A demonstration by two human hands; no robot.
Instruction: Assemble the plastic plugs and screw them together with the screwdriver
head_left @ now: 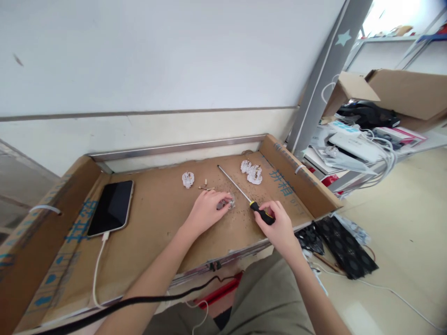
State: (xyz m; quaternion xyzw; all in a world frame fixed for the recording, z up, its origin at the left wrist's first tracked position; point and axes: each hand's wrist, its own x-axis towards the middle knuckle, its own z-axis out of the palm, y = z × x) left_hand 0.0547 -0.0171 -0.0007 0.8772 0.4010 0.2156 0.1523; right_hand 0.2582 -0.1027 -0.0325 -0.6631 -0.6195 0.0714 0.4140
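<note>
My right hand (275,221) is closed round the black and yellow handle of a screwdriver (256,205). Its long metal shaft points away to the upper left, over the cardboard. Left of it, my left hand (208,209) pinches a small clear plastic plug part (230,202) on the cardboard, partly hidden by the fingers. Just beyond that hand lie small brass pieces (206,187). Another clear plug part (187,179) with metal pins sits farther back. Beyond the screwdriver, more clear plug parts (254,174) rest together on the right. Many tiny dark bits are scattered around the screwdriver.
A cardboard-lined tray (150,246) with raised side walls forms the work surface. On its left lies a phone (112,208) with a white charging cable (97,274). A black cable (146,300) crosses below the front edge. A cluttered shelf (359,139) stands at right beyond a grey post (324,79).
</note>
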